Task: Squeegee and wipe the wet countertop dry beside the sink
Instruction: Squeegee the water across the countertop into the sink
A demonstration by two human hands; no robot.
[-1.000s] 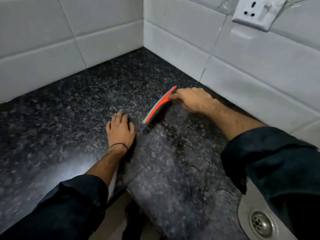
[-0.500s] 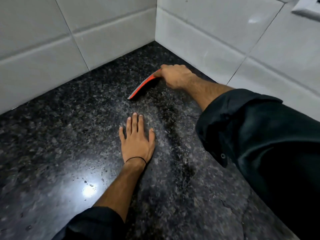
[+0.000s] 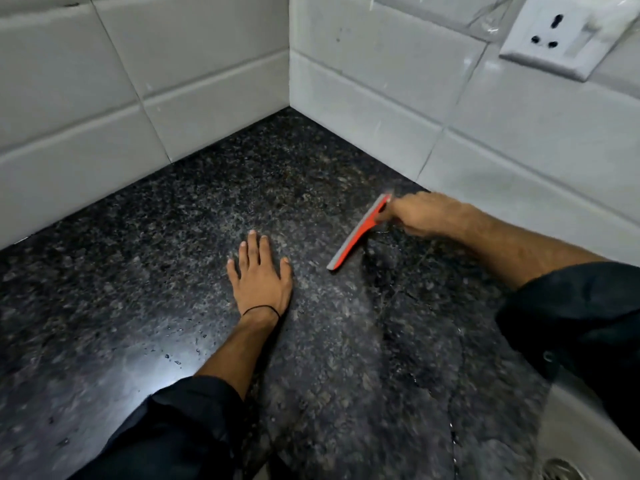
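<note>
Since half a second ago, the right hand (image 3: 420,214) and the squeegee (image 3: 360,232) have come back from the far corner toward the sink side, and a socket (image 3: 561,32) on the right wall and the sink (image 3: 588,431) have come back into view. The left hand (image 3: 259,275) has stayed flat on the counter (image 3: 138,271).

The right hand is blurred, so its fingers cannot be told apart. It is closed around the squeegee's handle, and the handle itself is hidden inside the hand. Only the long red blade with its grey edge shows, slanting from the hand down and to the left, its lower edge at the counter surface. The blade's free end lies near the left hand, to that hand's right, not touching it.

The left hand lies palm down, fingers stretched out and slightly spread, holding nothing. A thin black band (image 3: 261,309) circles its wrist. Both forearms come out of dark sleeves (image 3: 571,317).

The counter is dark speckled stone meeting white tiled walls (image 3: 173,98) at a corner. A bright glare sits near the left sleeve, with small water drops (image 3: 173,358) around it. Thin wet streaks show on the stone right of the blade.

The sink is cut off at the lower right corner; only part of its pale basin and a piece of the drain (image 3: 562,471) show. The socket is cut off at the top edge.
</note>
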